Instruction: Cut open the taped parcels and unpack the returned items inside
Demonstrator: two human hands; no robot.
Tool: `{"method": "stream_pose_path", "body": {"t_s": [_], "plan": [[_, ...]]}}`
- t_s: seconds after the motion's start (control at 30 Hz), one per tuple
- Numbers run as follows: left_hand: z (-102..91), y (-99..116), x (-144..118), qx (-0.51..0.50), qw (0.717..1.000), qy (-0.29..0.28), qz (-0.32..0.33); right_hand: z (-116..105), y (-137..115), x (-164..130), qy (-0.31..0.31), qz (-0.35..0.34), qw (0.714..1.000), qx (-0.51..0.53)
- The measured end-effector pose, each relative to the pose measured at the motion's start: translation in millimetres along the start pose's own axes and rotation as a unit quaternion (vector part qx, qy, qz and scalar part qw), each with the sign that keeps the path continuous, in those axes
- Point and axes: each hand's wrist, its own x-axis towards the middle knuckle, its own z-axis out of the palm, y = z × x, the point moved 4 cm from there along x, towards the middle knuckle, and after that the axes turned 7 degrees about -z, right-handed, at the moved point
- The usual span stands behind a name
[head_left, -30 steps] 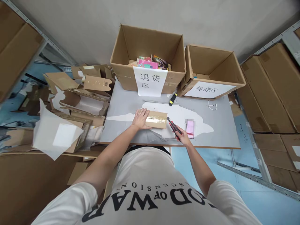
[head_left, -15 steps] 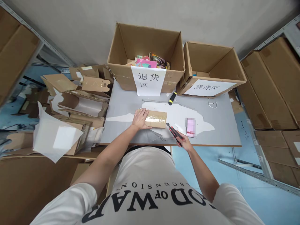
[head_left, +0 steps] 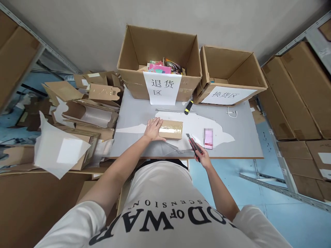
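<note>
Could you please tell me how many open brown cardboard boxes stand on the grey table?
2, both at the back: a bigger brown cardboard box and, to its right, a smaller brown cardboard box.

the white paper sheet [head_left: 162,89] on the larger open cardboard box [head_left: 132,84] reads "退货区" across 2 lines. the white paper sign [head_left: 229,95] on the smaller open cardboard box [head_left: 229,69] reads "换货区" on 1 line. black print on the white t-shirt [head_left: 162,194], its first letter hidden, reads "od of war", with "ascension" in smaller letters.
</note>
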Motion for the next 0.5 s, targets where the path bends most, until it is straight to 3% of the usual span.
{"method": "stream_pose_path", "body": {"t_s": [0.13, 0.27, 0.4, 0.5], "plan": [[-5.3, -2, -1, -0.032, 0.999, -0.001, 0.008, -1, -4, 10, 0.108, -0.032, 0.991, 0.068], [-10.9, -15, 1, -0.138, 0.99, 0.023, -0.008, 15, -8, 35, 0.123, -0.031, 0.988, 0.083], [-11.1, -51, 0, -0.256, 0.952, 0.089, -0.142, 35, -13, 62, 0.121, -0.019, 0.986, 0.116], [1.9, -77, -8, -0.313, 0.919, 0.015, -0.24, 52, -15, 75, 0.083, 0.022, 0.99, 0.115]]}}
